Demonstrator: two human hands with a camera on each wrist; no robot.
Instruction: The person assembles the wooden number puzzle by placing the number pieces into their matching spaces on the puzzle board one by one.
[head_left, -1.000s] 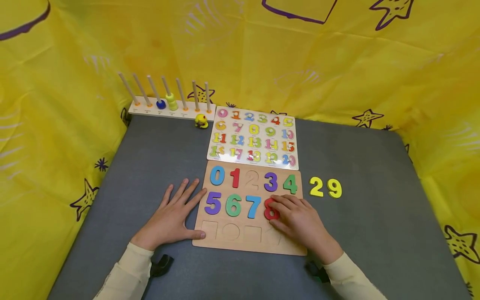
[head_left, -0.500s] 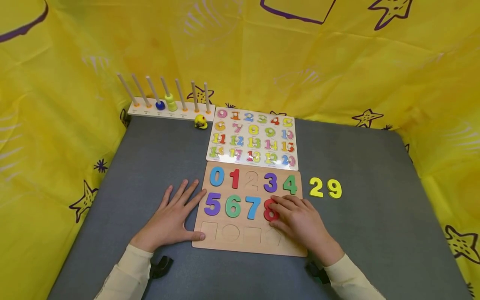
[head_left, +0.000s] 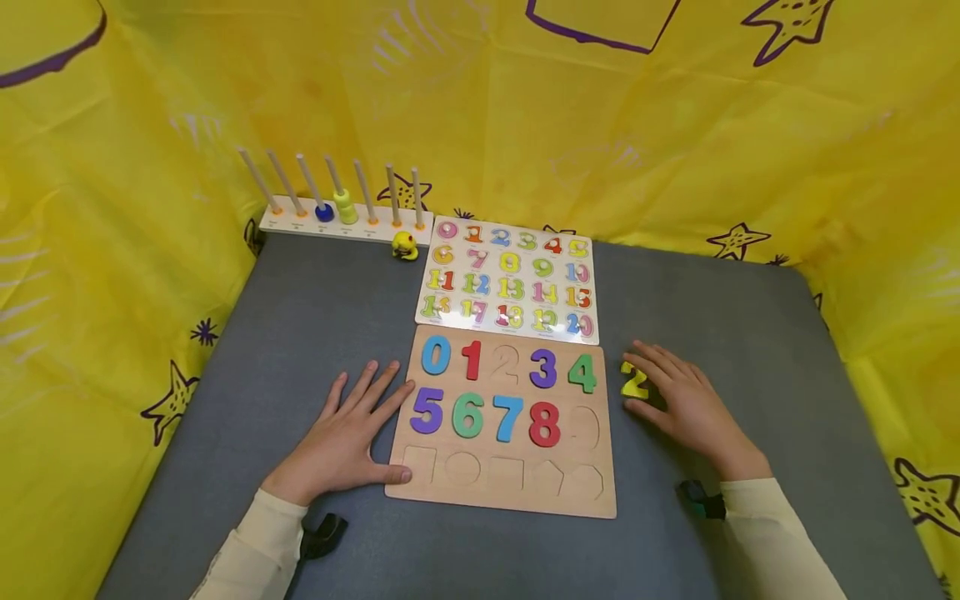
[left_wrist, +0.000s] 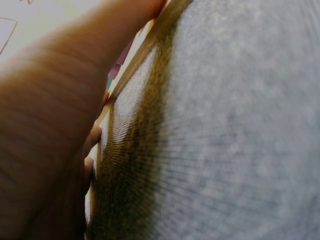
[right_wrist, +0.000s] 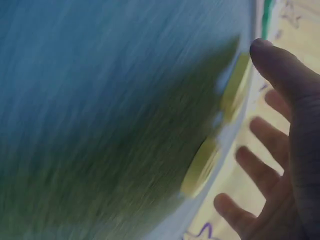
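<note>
Left hand [head_left: 341,442] is spread out flat, fingers fanned, with the thumb on the near left corner of the wooden number board [head_left: 480,493] and a fingertip at its left edge. Right hand [head_left: 686,408] is off the board's right side, fingers apart and slightly bent, not wrapped around anything I can see. It's over the yellow 2 [head_left: 636,383], which sits on the counter [head_left: 712,325] just right of the board. From the right wrist I get a second yellow piece [right_wrist: 200,167] edge-on under the fingers; can't read its digit, and can't tell if the thumb's touching the 2.

On the board I've got 0, 1 and 3 through 8, plus a 2-shaped outline [head_left: 505,364] in the back row. A paler 0–20 board [head_left: 459,257] butts up against its far edge; beyond its far left there's a peg rack [head_left: 303,227] and a little yellow toy [head_left: 405,245].
</note>
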